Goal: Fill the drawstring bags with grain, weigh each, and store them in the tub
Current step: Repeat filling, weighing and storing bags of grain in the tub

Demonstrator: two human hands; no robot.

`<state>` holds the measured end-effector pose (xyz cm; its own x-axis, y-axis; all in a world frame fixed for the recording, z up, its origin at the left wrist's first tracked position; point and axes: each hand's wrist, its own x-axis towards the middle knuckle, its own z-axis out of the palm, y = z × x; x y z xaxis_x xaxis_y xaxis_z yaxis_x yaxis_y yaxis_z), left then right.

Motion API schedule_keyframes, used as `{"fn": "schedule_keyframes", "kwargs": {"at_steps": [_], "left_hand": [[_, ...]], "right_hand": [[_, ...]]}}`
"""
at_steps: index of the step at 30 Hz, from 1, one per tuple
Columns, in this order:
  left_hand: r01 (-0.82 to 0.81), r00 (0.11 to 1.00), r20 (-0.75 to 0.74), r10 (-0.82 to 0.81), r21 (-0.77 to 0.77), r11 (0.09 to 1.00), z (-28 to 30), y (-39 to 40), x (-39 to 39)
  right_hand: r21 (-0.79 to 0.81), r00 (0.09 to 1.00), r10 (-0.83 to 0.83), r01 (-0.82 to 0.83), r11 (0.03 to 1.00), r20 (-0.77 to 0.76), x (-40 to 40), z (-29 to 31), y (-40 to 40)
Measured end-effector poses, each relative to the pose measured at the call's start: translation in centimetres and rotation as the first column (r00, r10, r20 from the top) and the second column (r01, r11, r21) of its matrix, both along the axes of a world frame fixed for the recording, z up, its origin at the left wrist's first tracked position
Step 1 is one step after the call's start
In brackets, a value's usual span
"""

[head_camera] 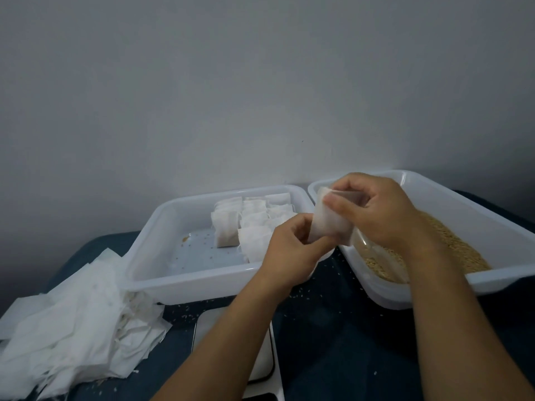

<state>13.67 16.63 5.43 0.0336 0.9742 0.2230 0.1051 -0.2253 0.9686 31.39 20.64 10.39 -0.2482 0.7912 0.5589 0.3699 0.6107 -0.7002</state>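
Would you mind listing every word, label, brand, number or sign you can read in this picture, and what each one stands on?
None: no readable text shows anywhere.
The scale lies mostly under the left forearm; no display digits show.
The two white tubs, the bag both hands hold and the pile of empty bags carry no print.

A small white drawstring bag (327,221) is held up between the two white tubs. The left tub (150,264) holds rows of filled bags (249,218) at its far side. The right tub (474,209) holds tan grain (460,250). Empty bags (72,322) lie heaped left of the left tub; a white scale (263,369) sits just in front of it.
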Motion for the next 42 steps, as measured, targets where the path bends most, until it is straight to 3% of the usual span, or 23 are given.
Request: {"fn": "schedule_keyframes", "kwargs": {"at_steps": [4,6,11,16,20,24,28,31,37,42], "left_hand": [[0.010,0.994,-0.112,-0.004,0.054,0.998,-0.6,-2.7,-2.7],[-0.009,0.993,-0.120,0.014,0.043,0.999,-1.1,-4.1,-4.4],[-0.104,0.995,-0.001,0.104,-0.025,0.994,-2.9,-7.6,-8.9],[-0.207,0.974,0.090,0.210,-0.043,0.977,-4.5,-9.5,-11.3],[-0.172,0.971,0.157,0.179,-0.062,0.983,-5.5,-10.4,-12.5],[-0.129,0.992,-0.008,0.130,0.012,0.992,-5.5,-11.0,-14.1],[-0.160,0.987,0.024,0.159,0.058,0.985,-5.0,-11.1,-14.6],[-0.195,0.981,0.005,0.196,0.101,0.975,-5.1,-11.1,-14.7],[-0.277,0.958,0.088,0.271,0.063,0.959,-5.8,-11.7,-15.0],[-0.264,0.964,0.055,0.262,0.046,0.963,-6.6,-11.6,-15.0]], "right_hand": [[0.051,0.966,0.063,-0.079,0.996,0.252,-2.7,1.1,-2.0],[0.047,0.943,0.127,-0.148,0.988,0.306,-4.0,1.2,-2.8],[-0.136,0.966,0.206,-0.185,0.973,0.156,-6.1,-0.3,-4.3],[-0.296,0.934,0.238,-0.156,0.942,0.268,-8.5,-3.6,-5.7],[-0.189,0.855,0.242,-0.172,0.967,0.459,-10.9,-3.3,-6.3],[-0.126,0.736,0.248,-0.219,0.968,0.630,-12.7,-1.0,-6.4],[-0.121,0.628,0.233,-0.217,0.969,0.743,-14.2,0.8,-6.9],[-0.144,0.663,0.271,-0.241,0.960,0.698,-14.5,0.5,-7.1],[-0.227,0.878,0.295,-0.221,0.949,0.377,-12.1,-3.5,-6.7],[-0.133,0.956,0.234,-0.212,0.968,0.177,-12.2,-7.7,-7.9]]}}
